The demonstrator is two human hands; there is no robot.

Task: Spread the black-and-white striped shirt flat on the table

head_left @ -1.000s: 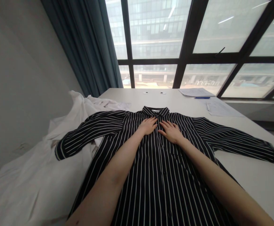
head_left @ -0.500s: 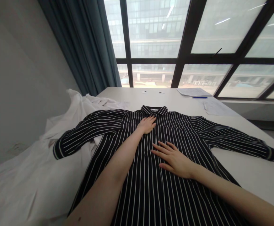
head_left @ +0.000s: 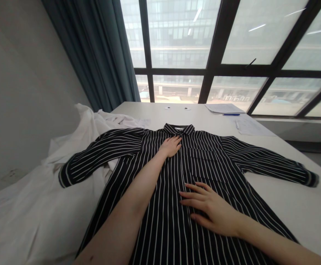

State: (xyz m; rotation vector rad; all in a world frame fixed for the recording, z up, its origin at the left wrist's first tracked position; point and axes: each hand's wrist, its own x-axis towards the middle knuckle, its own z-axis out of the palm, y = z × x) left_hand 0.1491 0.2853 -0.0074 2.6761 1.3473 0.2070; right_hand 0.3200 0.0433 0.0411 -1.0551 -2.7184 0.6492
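Note:
A black shirt with white stripes (head_left: pixel 166 191) lies spread front side up, its collar (head_left: pixel 179 129) at the far end and its sleeves stretched out to both sides. My left hand (head_left: pixel 171 146) rests flat on the upper chest just below the collar, fingers extended. Lower down, my right hand (head_left: pixel 211 209) lies on the shirt front below the chest pocket (head_left: pixel 204 154), with its fingers spread. Neither hand grasps anything. My left forearm crosses over the left part of the shirt front and hides some of it.
White crumpled cloth (head_left: pixel 66 206) is heaped on the left, partly under one sleeve. Papers (head_left: pixel 223 108) and a blue pen (head_left: pixel 231 114) lie at the far right of the white table (head_left: pixel 281 206). Beyond stand a blue curtain (head_left: pixel 102 55) and a window (head_left: pixel 178 33).
My right hand has slid down the shirt front toward me. The left hand stays in place below the collar. The whole view has shifted slightly.

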